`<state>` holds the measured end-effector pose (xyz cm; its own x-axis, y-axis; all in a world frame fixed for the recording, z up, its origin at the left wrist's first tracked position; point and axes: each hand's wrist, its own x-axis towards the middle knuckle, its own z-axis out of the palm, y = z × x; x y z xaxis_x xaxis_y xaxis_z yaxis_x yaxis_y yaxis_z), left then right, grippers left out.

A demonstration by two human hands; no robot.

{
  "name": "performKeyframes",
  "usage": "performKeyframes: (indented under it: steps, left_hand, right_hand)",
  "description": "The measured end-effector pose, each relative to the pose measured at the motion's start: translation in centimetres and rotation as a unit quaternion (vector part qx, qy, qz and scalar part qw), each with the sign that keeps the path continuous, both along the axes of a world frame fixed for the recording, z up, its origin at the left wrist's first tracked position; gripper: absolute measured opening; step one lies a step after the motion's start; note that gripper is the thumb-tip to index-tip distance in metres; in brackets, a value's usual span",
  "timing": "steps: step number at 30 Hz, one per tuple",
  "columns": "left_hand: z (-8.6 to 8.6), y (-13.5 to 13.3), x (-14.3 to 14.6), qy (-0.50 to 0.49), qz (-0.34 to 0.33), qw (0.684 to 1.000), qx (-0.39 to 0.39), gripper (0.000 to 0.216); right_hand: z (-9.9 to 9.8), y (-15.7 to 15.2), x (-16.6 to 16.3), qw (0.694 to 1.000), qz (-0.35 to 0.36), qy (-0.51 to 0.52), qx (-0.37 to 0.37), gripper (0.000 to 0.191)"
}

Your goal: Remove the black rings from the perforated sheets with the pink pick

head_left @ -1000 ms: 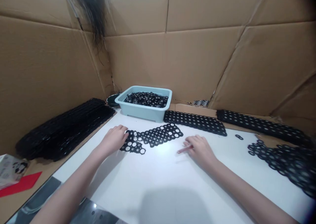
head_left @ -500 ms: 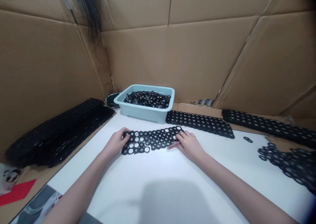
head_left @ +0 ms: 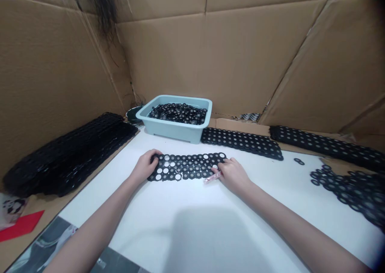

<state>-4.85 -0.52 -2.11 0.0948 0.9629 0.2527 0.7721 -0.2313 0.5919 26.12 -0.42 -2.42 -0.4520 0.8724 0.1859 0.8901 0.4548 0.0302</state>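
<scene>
A narrow black sheet of joined rings (head_left: 192, 170) lies flat on the white tabletop, some of its holes showing white and others grey. Along its lower middle runs a ragged seam. My left hand (head_left: 146, 165) is closed on the sheet's left end, thumb on top. At the right end, my right hand (head_left: 236, 174) has its fingers curled against the sheet's edge. A thin stick with a clear, reddish handle (head_left: 212, 178) is tucked in that same hand, its handle pointing left. The rest of the stick is hidden by the fingers.
Behind the sheet stands a light blue basin (head_left: 174, 130) full of loose black ring pieces. Black ring strips (head_left: 240, 142) lie at the back right, loose linked rings (head_left: 345, 185) at the right. A black stack (head_left: 69, 156) lies left, near a red card (head_left: 22, 226). Cardboard walls enclose the table.
The view has tipped slightly, so most things sit higher. The gap in the sheet's lower middle has narrowed. Both hands stay at its ends, and the stick's handle has turned slightly.
</scene>
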Motion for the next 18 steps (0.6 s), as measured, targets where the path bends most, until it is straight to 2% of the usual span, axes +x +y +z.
performKeyframes:
  steps: [9,12,15,18]
  left_hand:
    - [-0.3,0.0,0.1,0.020,-0.005,1.000,0.012,0.024]
    - [-0.3,0.0,0.2,0.027,-0.001,1.000,0.009,0.024]
    - [-0.3,-0.1,0.4,0.035,0.005,0.999,0.009,0.023]
    - [-0.3,-0.2,0.6,0.038,0.009,0.999,0.012,0.021]
  right_hand:
    - [-0.1,0.0,-0.5,0.999,0.009,-0.032,-0.017,0.044]
    - [0.4,-0.4,-0.5,0.998,0.026,-0.048,-0.030,0.043]
    - [1.4,-1.0,-0.6,0.994,0.048,-0.066,-0.074,0.038]
    - [2.0,-1.3,-0.7,0.991,0.031,-0.078,-0.103,0.038]
